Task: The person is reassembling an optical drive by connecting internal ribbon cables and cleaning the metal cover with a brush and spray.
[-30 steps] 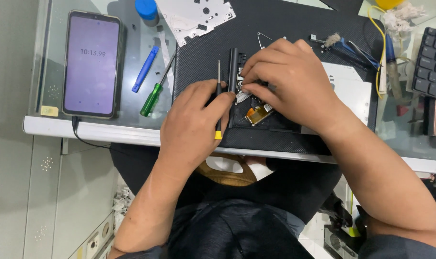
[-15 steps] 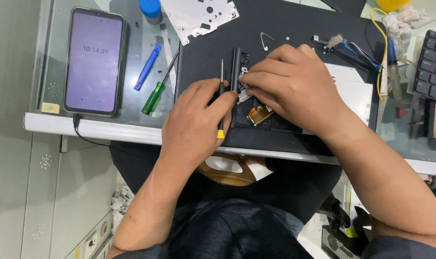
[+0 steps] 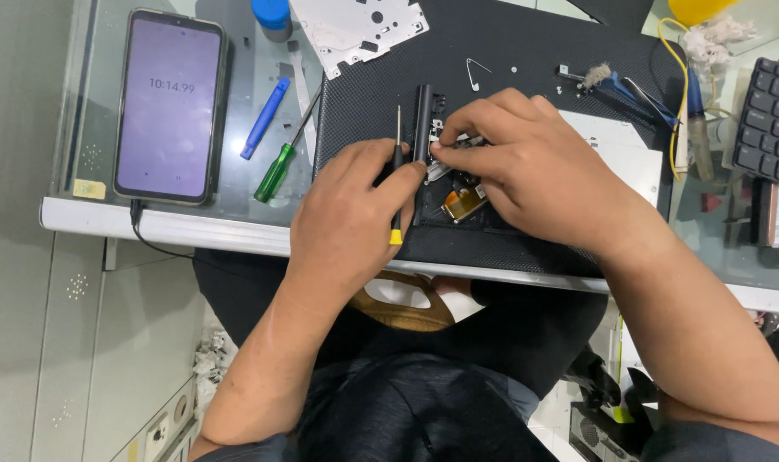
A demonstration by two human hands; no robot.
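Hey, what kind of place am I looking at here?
Probably an electronics repair bench: a black textured work mat on a glass-topped table, a green-handled screwdriver beside it, and a small black-and-yellow screwdriver in the left hand.

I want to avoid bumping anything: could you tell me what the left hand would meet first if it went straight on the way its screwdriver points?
The left hand points its screwdriver away from the person. Beyond the tip lies bare black mat, then probably the white metal plate.
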